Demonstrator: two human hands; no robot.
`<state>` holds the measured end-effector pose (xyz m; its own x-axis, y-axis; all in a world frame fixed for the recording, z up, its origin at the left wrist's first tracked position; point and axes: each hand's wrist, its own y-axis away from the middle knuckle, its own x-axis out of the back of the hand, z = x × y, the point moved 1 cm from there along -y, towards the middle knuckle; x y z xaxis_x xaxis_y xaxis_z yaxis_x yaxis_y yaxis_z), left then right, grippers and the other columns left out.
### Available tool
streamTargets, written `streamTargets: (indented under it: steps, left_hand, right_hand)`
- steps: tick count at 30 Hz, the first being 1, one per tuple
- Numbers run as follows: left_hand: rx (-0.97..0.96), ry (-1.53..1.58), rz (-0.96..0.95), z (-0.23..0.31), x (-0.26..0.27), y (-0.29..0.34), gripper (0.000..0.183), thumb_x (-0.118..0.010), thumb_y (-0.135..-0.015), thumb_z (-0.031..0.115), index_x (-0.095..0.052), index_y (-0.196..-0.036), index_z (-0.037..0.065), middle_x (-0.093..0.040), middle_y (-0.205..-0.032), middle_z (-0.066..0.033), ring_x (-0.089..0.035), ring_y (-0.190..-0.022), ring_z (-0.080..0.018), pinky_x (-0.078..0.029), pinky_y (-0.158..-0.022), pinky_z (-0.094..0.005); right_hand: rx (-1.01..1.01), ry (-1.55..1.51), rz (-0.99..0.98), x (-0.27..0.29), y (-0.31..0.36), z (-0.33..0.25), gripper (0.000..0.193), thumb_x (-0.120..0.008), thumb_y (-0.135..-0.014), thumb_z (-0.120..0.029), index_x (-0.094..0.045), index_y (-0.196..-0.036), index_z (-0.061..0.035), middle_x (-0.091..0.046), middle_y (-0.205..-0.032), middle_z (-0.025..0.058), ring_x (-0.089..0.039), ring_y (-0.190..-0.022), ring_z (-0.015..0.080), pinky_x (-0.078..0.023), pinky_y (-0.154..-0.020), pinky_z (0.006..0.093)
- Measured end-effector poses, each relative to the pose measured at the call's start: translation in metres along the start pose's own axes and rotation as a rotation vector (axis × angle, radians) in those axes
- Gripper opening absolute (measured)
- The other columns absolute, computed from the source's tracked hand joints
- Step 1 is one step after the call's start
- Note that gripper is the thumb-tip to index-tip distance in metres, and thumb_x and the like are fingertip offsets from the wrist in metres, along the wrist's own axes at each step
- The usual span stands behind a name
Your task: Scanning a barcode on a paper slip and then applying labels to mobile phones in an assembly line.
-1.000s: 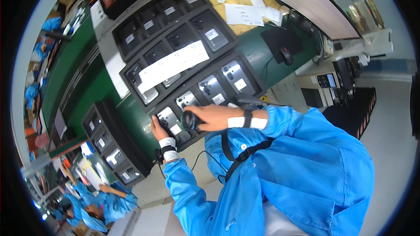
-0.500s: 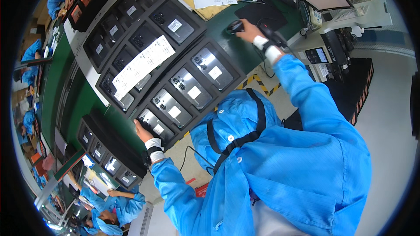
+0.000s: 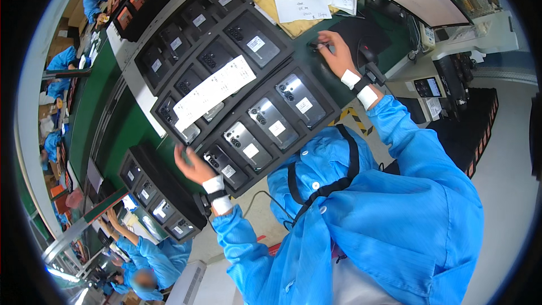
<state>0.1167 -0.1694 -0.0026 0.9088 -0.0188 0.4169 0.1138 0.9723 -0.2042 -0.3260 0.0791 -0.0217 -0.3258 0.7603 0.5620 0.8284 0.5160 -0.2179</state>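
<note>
Phones (image 3: 248, 146), four in a row, lie backs up in separate slots of the near tray (image 3: 319, 91), on the bench (image 3: 329, 76); each has a white label. Left hand (image 3: 193, 166) is by the tray's left end, just beside the end phone; its grip is wide, fingers spread, nothing seen in it. Fingertips blurred; can't tell if they touch the rim. Right hand (image 3: 336, 55) is well apart from the phones, over the bench near the mouse (image 3: 368, 53), fingertips at a dark tool (image 3: 314, 46). Can't tell if that grip holds it or only rests by it.

Far tray (image 3: 285, 53) sits right behind, also with phones, a paper slip (image 3: 214, 91) lying across it.

Risks, my judgement: camera bumps stick up from the phone backs, so the tool dropped or dragged across them could scratch lens glass. A loose pinch on the tool would cause that drop. Near tray's front looks close to the bench edge; a shove from the left hand could tip it or jolt phones out of their slots. Cable (image 3: 248, 203) by the left wrist could snag the tray corner. Slip looks loose; a sleeve brushing it could slide it over labels.
</note>
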Motion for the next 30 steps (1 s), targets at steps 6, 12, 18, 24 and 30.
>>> streamTargets:
  steps: [6, 12, 18, 24, 30]
  left_hand:
    - [-0.531, -0.250, -0.460, 0.065, -0.092, -0.054, 0.039, -0.074, -0.090, 0.012, -0.066, -0.127, 0.001, -0.069, -0.126, -0.0193, -0.063, -0.121, -0.0383, -0.046, -0.108, -0.0444]
    - [-0.727, -0.406, -0.604, 0.080, -0.133, -0.070, 0.062, -0.080, -0.084, 0.020, -0.059, -0.141, 0.007, -0.062, -0.137, -0.0147, -0.052, -0.135, -0.0367, -0.037, -0.115, -0.0489]
    - [-0.529, -0.517, -0.844, 0.109, -0.116, -0.087, 0.069, -0.083, -0.081, 0.021, -0.057, -0.144, 0.013, -0.064, -0.119, -0.0103, -0.060, -0.118, -0.0309, -0.042, -0.106, -0.0459]
    - [-0.168, -0.235, -1.321, 0.153, -0.081, -0.094, 0.026, -0.070, -0.096, 0.023, -0.072, -0.113, 0.003, -0.073, -0.089, -0.0228, -0.073, -0.084, -0.0391, -0.055, -0.074, -0.0432]
    - [-0.238, -0.255, -1.448, 0.179, -0.075, -0.072, 0.023, -0.065, -0.101, 0.020, -0.070, -0.114, 0.002, -0.071, -0.085, -0.0230, -0.072, -0.079, -0.0365, -0.054, -0.073, -0.0408]
  right_hand:
    - [0.432, -0.014, -0.483, -0.074, -0.015, -0.119, 0.042, -0.074, -0.094, -0.026, -0.064, -0.127, -0.0034, -0.061, -0.124, 0.0163, -0.058, -0.121, 0.0353, -0.048, -0.104, 0.0434]
    - [0.500, 0.264, -0.538, -0.136, -0.027, -0.144, 0.053, -0.083, -0.082, -0.033, -0.065, -0.122, -0.0023, -0.055, -0.125, 0.0147, -0.054, -0.118, 0.0374, -0.049, -0.098, 0.0442]
    - [0.265, 0.073, -0.824, -0.115, -0.033, -0.163, 0.044, -0.081, -0.083, -0.024, -0.062, -0.117, -0.0037, -0.069, -0.109, 0.0209, -0.066, -0.106, 0.0417, -0.052, -0.086, 0.0471]
    - [0.098, -0.340, -1.030, -0.067, -0.013, -0.190, 0.034, -0.079, -0.089, -0.012, -0.058, -0.115, -0.0024, -0.071, -0.097, 0.0117, -0.071, -0.092, 0.0194, -0.055, -0.080, 0.0363]
    - [0.379, -0.100, -1.057, -0.044, -0.013, -0.217, 0.020, -0.068, -0.095, -0.021, -0.068, -0.106, -0.0042, -0.072, -0.095, 0.0130, -0.070, -0.087, 0.0305, -0.054, -0.078, 0.0410]
